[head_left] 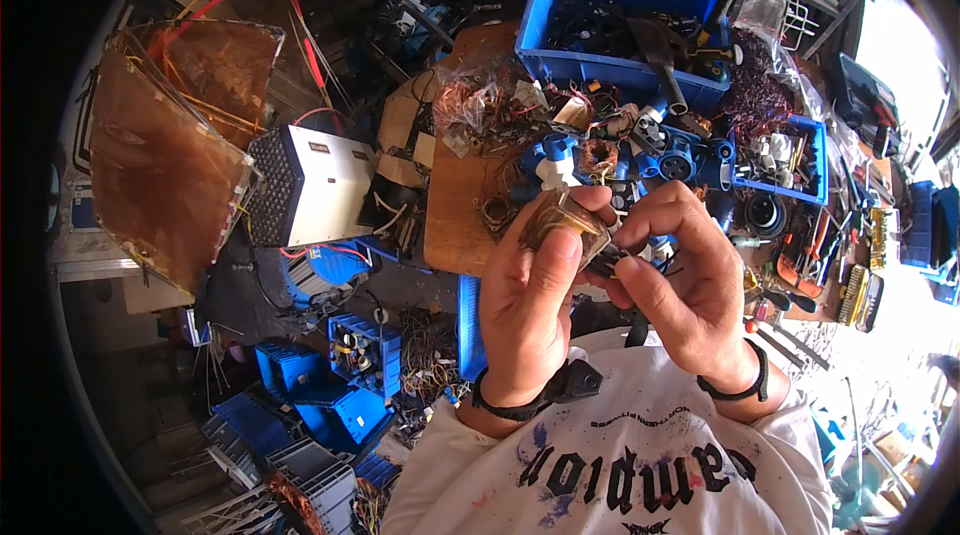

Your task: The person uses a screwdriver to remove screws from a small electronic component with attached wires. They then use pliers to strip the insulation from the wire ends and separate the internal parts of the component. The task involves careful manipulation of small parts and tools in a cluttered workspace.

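Note:
My left hand (pixel 530 320) is closed round a small brownish, metallic block (pixel 562 221), its thumb pressed on the near face. The exact kind of this part does not show. At the block's right end, a small dark piece (pixel 606 259) sits between the thumb and fingers of my right hand (pixel 685 285), and I cannot tell whether it is joined to the block. Just beyond my hands are a copper-wound motor coil (pixel 600 157) and blue motor housings (pixel 676 157). Both hands are held up in front of my chest, over the near side of the wooden table (pixel 460 225).
A large blue bin (pixel 560 60) of dark parts stands at the back, with a smaller blue tray (pixel 818 160) to its right. Pliers and other hand tools (pixel 800 260) lie at the right. Leftward are a white metal box (pixel 330 190), brown sheets (pixel 165 165) and blue crates (pixel 345 415).

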